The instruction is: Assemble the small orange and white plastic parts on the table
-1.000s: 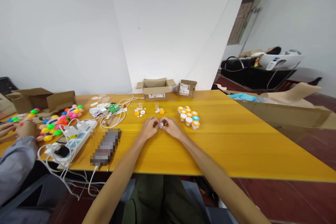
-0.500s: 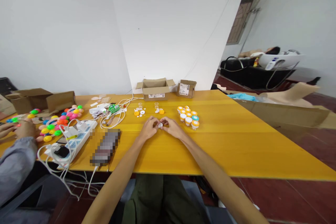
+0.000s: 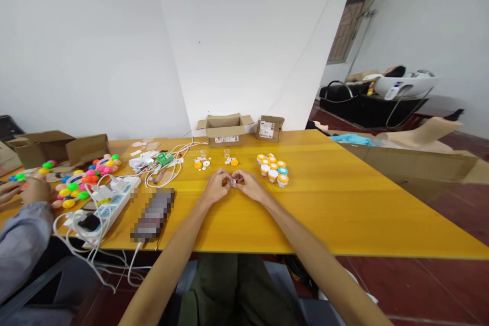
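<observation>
Both forearms are bare from elbow to wrist, no sleeves, watch or rings showing on the left hand or right hand. Dark olive-green trousers cover the lap.

No writing can be read anywhere in the frame. Just above the centre, at the far edge of the table, the open cardboard box carries a white label on its front, and the smaller cardboard box to its right carries another; both show only dark marks too small and blurred to make out. Lower left of centre, a flat dark thing lying on the table is blotted out by pixel squares, so nothing on it can be read. The small green packet among the cables left of centre bears print that is too small to tell.
</observation>
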`<state>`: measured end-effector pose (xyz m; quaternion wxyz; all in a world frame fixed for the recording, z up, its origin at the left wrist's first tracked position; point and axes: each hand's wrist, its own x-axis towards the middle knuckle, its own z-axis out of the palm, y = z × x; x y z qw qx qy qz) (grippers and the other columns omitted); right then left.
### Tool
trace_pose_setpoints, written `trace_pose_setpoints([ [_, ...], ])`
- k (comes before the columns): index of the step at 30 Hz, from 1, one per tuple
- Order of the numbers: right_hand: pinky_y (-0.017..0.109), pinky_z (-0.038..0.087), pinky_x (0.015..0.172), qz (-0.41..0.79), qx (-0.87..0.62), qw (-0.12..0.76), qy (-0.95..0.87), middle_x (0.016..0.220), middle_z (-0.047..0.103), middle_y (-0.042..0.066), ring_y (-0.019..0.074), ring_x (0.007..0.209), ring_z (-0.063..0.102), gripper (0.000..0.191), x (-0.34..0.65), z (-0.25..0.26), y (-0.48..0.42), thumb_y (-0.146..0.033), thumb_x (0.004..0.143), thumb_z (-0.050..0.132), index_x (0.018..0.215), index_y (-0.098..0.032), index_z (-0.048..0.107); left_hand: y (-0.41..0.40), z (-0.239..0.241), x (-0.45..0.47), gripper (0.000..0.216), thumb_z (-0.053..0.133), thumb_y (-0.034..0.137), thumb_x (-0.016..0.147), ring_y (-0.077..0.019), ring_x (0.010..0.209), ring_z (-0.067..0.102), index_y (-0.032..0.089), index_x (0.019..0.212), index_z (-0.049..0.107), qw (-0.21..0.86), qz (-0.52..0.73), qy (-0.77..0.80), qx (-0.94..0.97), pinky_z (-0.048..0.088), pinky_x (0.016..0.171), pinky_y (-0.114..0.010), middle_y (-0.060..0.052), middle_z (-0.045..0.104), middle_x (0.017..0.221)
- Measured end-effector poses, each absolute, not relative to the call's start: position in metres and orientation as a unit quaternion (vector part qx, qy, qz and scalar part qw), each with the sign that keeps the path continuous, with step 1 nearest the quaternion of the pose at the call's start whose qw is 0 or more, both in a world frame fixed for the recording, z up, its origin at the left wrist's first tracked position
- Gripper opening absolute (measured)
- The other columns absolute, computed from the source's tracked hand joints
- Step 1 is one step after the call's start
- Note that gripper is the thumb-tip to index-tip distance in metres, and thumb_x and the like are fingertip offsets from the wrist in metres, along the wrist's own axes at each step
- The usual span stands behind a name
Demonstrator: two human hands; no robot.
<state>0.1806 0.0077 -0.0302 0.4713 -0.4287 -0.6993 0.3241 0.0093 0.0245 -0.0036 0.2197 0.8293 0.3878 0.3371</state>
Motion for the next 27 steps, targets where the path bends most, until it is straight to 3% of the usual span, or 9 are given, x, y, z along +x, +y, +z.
trace_pose_setpoints([
  [19, 0.035, 0.053, 0.082, 0.321, -0.418, 0.47, -0.708, 0.087, 0.07, 0.0, 0.0186, 0.083, 0.065, 0.017, 0.1778, -0.028, 0.0049, -0.017, 0.072, 0.066, 0.087, -0.023, 0.062, 0.0329, -0.0078, 0.0082, 0.013, 0.072, 0.024, 0.075, -0.0177, 0.088, 0.059, 0.02, 0.065, 0.066, 0.342, 0.378, 0.369, 0.777, 0.049, 0.088, -0.032, -0.003, 0.062, 0.089],
  [27, 0.034, 0.052, 0.082, 0.32, -0.419, 0.472, -0.706, 0.087, 0.07, 0.0, 0.0181, 0.083, 0.065, 0.017, 0.1774, -0.027, 0.0039, -0.017, 0.072, 0.067, 0.087, -0.023, 0.062, 0.033, -0.0071, 0.0089, 0.011, 0.07, 0.017, 0.074, -0.0175, 0.088, 0.058, 0.02, 0.064, 0.065, 0.356, 0.388, 0.362, 0.769, 0.049, 0.089, -0.032, -0.003, 0.063, 0.088],
])
